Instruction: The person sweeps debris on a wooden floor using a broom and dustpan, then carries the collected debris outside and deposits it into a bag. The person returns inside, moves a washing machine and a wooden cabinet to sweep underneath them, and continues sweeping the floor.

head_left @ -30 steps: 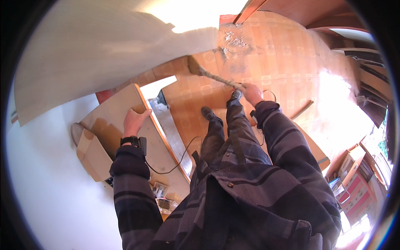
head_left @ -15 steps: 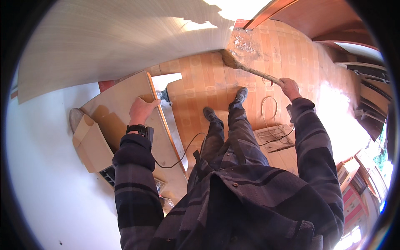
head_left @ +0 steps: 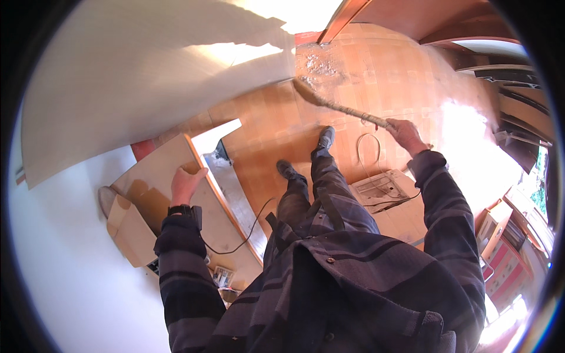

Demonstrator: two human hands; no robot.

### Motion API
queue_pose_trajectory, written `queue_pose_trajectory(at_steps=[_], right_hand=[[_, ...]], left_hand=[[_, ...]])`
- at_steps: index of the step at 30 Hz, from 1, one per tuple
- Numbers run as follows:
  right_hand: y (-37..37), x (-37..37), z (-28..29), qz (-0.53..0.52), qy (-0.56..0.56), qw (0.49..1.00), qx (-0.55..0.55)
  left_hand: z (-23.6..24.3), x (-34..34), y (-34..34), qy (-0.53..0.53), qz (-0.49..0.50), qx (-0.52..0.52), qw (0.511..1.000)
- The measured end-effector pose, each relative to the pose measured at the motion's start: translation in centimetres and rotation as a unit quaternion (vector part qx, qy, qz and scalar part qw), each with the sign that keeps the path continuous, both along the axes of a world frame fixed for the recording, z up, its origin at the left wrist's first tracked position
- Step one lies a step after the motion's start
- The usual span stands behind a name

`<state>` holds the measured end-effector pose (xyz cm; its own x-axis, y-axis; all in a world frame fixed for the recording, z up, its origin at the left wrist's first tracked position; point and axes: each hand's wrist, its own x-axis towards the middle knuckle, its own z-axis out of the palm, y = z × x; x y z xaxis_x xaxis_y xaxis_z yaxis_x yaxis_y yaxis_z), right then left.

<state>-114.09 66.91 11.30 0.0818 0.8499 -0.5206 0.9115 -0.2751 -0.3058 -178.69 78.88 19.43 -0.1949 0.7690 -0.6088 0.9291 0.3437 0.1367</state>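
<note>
My right hand point(head_left: 406, 136) is closed around the handle of a broom point(head_left: 347, 110), held out ahead of me. Its bristle head point(head_left: 307, 92) is by the lower edge of a large pale panel, just on the near side of a patch of scattered debris point(head_left: 321, 63) on the floor. On the left, my left hand point(head_left: 186, 187) rests on a wooden tabletop point(head_left: 220, 215). The thumb stretches out to the table's edge; the other fingers show only in part, and I see nothing held in them.
The pale panel point(head_left: 147, 76) stands at the front left. An open cardboard box point(head_left: 130, 232) sits on the table, and a dark cable point(head_left: 241, 250) hangs over its edge. Right of my legs is a pale panel-like object point(head_left: 382, 191) with a looped cord. Dark stacked boards point(head_left: 518, 117) stand far right.
My view has shifted, so the panel, table and debris appear farther left. The broom head has swung slightly toward me and looks turned. My left hand stays on the table.
</note>
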Motion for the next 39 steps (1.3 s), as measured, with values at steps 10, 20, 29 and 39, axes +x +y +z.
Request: queue_pose_trajectory(at_steps=[10,20,29,39], right_hand=[[4.5,3.7,-3.1,0.174,-0.076,0.982,0.004],[18.4,6.6,-5.0,0.243,-0.159,0.957,0.021],[28.1,6.0,-3.1,0.227,-0.194,0.954,0.030],[27.6,6.9,0.6,0.169,-0.107,0.980,0.003]], left_hand=[[-0.1,0.4,0.4,0.006,0.034,-0.014,0.999],[0.8,0.9,0.5,-0.016,0.048,-0.022,0.998],[0.7,0.6,0.5,0.002,0.044,-0.019,0.999],[0.0,0.0,0.1,0.022,0.045,-0.018,0.999]])
